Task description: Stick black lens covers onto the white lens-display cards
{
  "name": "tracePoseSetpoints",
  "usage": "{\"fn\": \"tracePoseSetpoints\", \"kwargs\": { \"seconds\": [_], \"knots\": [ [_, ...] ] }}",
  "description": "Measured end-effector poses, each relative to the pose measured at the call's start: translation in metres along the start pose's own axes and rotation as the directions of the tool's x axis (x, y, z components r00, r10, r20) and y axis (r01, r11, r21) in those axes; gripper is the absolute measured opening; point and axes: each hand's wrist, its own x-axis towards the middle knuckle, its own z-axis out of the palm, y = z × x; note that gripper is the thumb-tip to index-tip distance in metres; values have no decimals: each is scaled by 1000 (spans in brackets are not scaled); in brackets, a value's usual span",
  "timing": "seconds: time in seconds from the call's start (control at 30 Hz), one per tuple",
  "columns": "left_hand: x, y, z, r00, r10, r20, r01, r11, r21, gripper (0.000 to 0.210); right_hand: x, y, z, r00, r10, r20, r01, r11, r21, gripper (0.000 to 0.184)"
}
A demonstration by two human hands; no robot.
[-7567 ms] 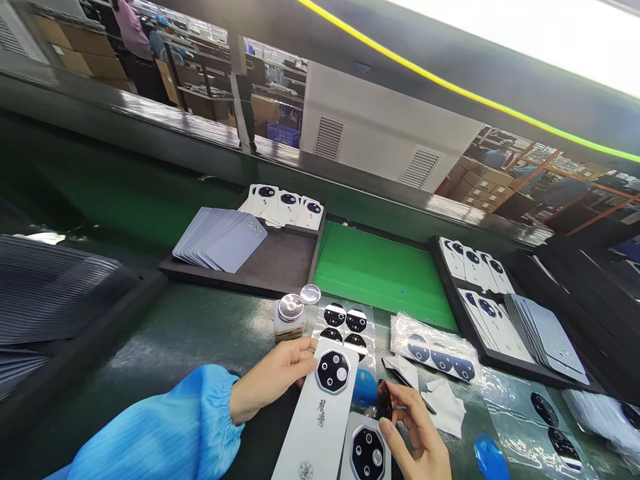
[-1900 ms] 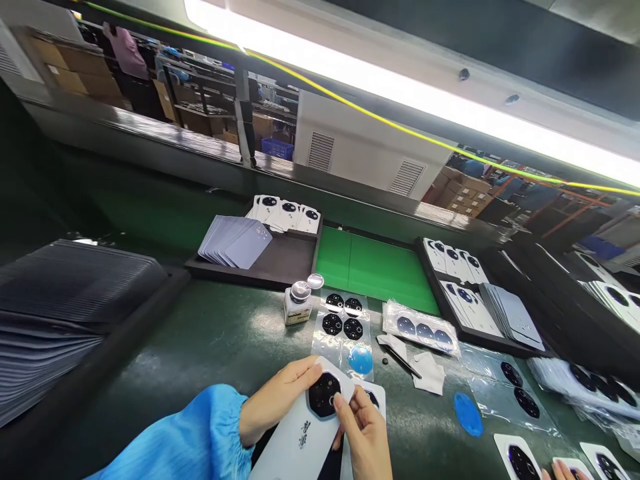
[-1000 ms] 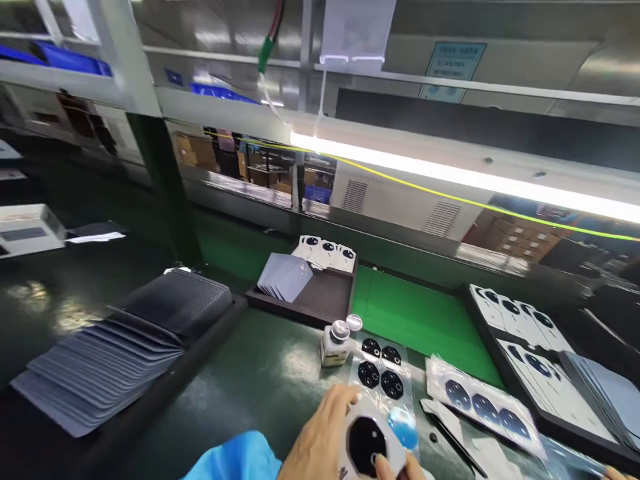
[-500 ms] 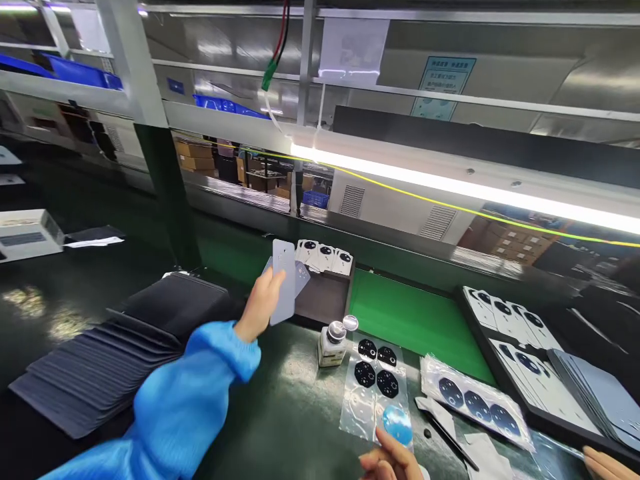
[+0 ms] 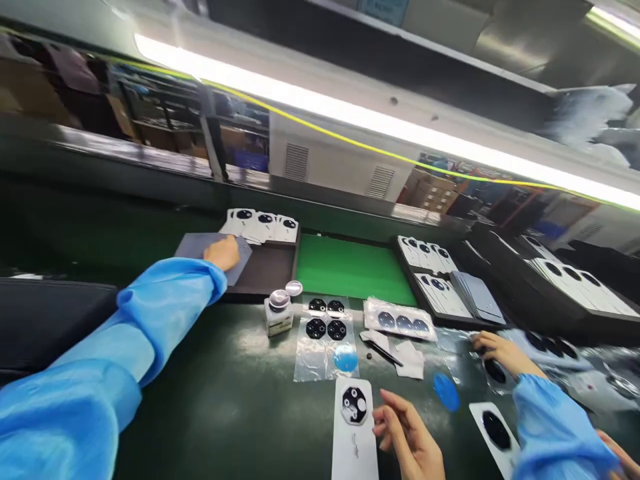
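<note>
My left hand [image 5: 223, 253], in a blue sleeve, is closed at a grey phone back panel [image 5: 241, 263] by the left end of a dark tray [image 5: 280, 261]; its fingertips are partly hidden. Another grey panel [image 5: 193, 245] lies under and left of the hand. My right hand [image 5: 413, 440], fingers apart and slightly bent, is just right of a white panel [image 5: 354, 443] on the table. That panel carries a black camera-lens disc [image 5: 354, 405] with round openings. White panels [image 5: 273, 227] with black discs fill the back of the tray.
Near the tray stands a small bottle [image 5: 279, 320]. A clear sheet [image 5: 310, 363] carries black discs and a blue film. Tweezers [image 5: 385, 353] lie on white wipes. A co-worker's hand [image 5: 507, 353] is at the right, near another white panel [image 5: 483, 417]. A green mat [image 5: 350, 267] lies behind.
My left hand, which held a grey panel upright, has come down over the tray's left end. My view has swung right, bringing the white panel and the co-worker's arm into sight.
</note>
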Motion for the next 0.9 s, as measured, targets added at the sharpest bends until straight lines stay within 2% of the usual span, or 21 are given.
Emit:
{"fn": "tracePoseSetpoints", "kwargs": {
  "seconds": [0.13, 0.23, 0.33, 0.4, 0.47, 0.57, 0.67, 0.73, 0.8, 0.83, 0.87, 0.9],
  "knots": [
    [-3, -8, 0, 998, -40, 44, 34, 990, 140, 32, 18, -5, -16, 996, 49, 74, -33, 979, -202, 54],
    [-6, -11, 1, 999, -16, 30, 10, 981, 196, 30, 32, -7, -13, 988, -52, 148, 106, 915, -390, 34],
    [-13, -11, 2, 1000, 19, -7, -17, 973, 230, 27, 47, -11, -2, 929, -149, 339, 317, 791, -523, 17],
    [-19, -9, 2, 999, 47, -26, -39, 968, 247, 24, 56, -16, 9, 881, -138, 452, 410, 699, -585, 16],
    [-23, -6, 0, 996, 83, -39, -70, 964, 258, 23, 66, -21, 21, 844, -106, 525, 463, 638, -616, 18],
    [-29, 2, -10, 984, 164, -72, -141, 957, 255, 28, 81, -27, 38, 808, -68, 585, 504, 593, -628, 25],
    [-46, 14, -20, 952, 257, -169, -214, 948, 234, 34, 97, -31, 54, 783, -34, 621, 540, 532, -652, 33],
    [-72, 24, -21, 915, 319, -247, -267, 938, 223, 34, 109, -32, 64, 766, -13, 643, 566, 489, -664, 36],
    [-110, 35, -13, 864, 405, -298, -355, 911, 209, 30, 121, -33, 72, 746, 13, 666, 592, 444, -672, 39],
    [-132, 41, -6, 818, 494, -295, -454, 869, 197, 24, 127, -33, 76, 735, 30, 678, 605, 422, -675, 39],
    [-155, 47, 4, 685, 657, -315, -654, 745, 131, 17, 132, -34, 79, 723, 51, 689, 617, 400, -678, 39],
    [-177, 53, 14, 586, 772, -244, -791, 611, 34, 15, 137, -34, 82, 713, 73, 698, 628, 377, -681, 38]
  ]
}}
